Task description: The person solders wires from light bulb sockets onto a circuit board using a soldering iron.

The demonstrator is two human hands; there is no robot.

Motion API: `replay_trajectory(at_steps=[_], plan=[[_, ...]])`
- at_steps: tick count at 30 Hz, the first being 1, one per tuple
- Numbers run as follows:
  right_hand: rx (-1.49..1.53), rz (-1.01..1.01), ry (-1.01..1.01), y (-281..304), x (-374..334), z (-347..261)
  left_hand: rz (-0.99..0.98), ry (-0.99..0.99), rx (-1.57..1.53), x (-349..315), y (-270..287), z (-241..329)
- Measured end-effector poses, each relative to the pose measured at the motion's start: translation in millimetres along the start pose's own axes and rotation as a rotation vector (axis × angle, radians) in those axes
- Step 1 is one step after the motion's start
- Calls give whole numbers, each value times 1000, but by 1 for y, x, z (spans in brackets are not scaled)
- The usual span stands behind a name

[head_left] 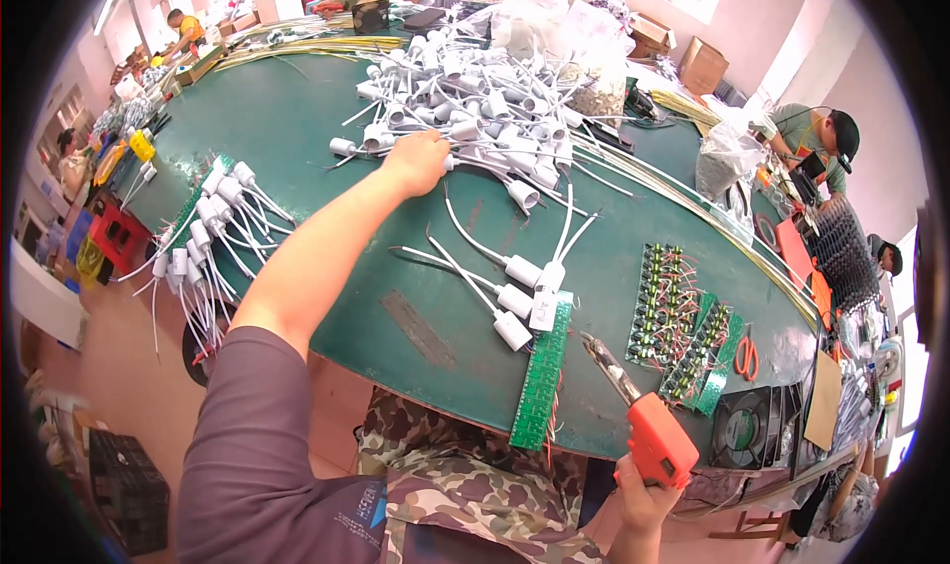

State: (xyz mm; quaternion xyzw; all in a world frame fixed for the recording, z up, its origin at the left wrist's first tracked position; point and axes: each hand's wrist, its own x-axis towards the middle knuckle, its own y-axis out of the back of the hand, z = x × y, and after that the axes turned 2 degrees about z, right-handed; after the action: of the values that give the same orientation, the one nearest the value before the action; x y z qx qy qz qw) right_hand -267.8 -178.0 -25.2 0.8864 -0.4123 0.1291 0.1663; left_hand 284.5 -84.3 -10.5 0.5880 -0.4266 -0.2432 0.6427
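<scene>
My left arm stretches across the green table to a big pile of white lamp sockets with wire leads [495, 104]. The fingers of my left hand [418, 163] curl closed at its near edge, with a white lamp socket [449, 162] showing at the fingertips; the grip is partly hidden. Low at the right, my right hand [643, 495] holds a red soldering gun [661, 440] by its handle. The gun's metal tip points up and left, towards a green circuit board strip [541, 386]. Several white sockets [515, 300] lie at the strip's far end, their leads spreading out.
More wired sockets [208, 218] hang at the table's left edge. Boards with components [665, 307], orange-handled scissors [747, 357] and a black fan [744, 427] lie at the right. Long pale wires [693, 203] run along the right side. Co-workers sit at the far side and right.
</scene>
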Motion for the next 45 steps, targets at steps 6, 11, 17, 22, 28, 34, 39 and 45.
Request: replay_trajectory(at_steps=[6, 11, 17, 22, 28, 34, 39, 45], plan=[[-48, 15, -15, 11, -10, 2, 44, 53, -445, -18, 89, -32], [59, 20, 0, 7, -8, 0, 477, 158, -1174, -58, 176, -80], [124, 15, 14, 3, -8, -5, 963, 20, -1463, -113, 233, -97], [101, -14, 14, 5, -13, -4, 902, -93, -749, -140, 225, -7], [83, -7, -40, 1, -14, -9, 120, -440, -642, -168, 123, 124], [424, -2, -201, -8, -2, -17, -75, -336, -997, -182, 73, 183], [433, -18, -247, -34, 18, -20, -201, -370, -1256, -180, 81, 210], [434, 81, -238, -73, 34, -21, -275, -357, -1317, -179, 90, 228]])
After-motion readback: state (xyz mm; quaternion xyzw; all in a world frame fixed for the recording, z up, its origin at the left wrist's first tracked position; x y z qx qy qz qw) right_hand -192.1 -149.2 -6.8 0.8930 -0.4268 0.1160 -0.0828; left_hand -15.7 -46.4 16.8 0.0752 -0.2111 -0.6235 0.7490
